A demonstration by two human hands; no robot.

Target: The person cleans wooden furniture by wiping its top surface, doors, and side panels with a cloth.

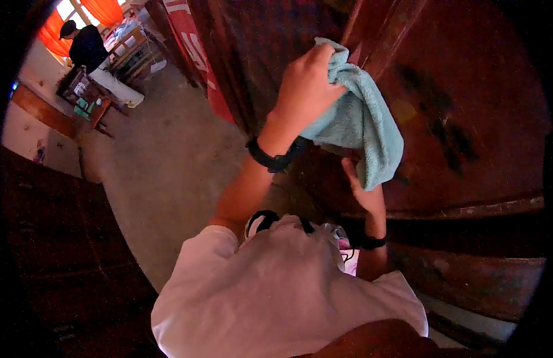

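Observation:
A light teal towel (378, 131) hangs in folds in front of a dark reddish-brown wooden panel (491, 107). My left hand (309, 83), with a black band on its wrist, is closed around the towel's upper end. Lower down, my right hand (367, 197) is at the towel's bottom end, one digit stretched upward and apart from the cloth. The towel hides the other fingers of that hand. Dark smudges and a paler patch mark the panel to the right of the towel.
Beside the wood hangs a red banner (199, 59) with white marks. Dark wooden furniture (56, 256) stands at the left. Across the grey floor (169, 155), another person (91, 53) is by a small wooden chair (97, 113) and a bench, near orange curtains (103, 11).

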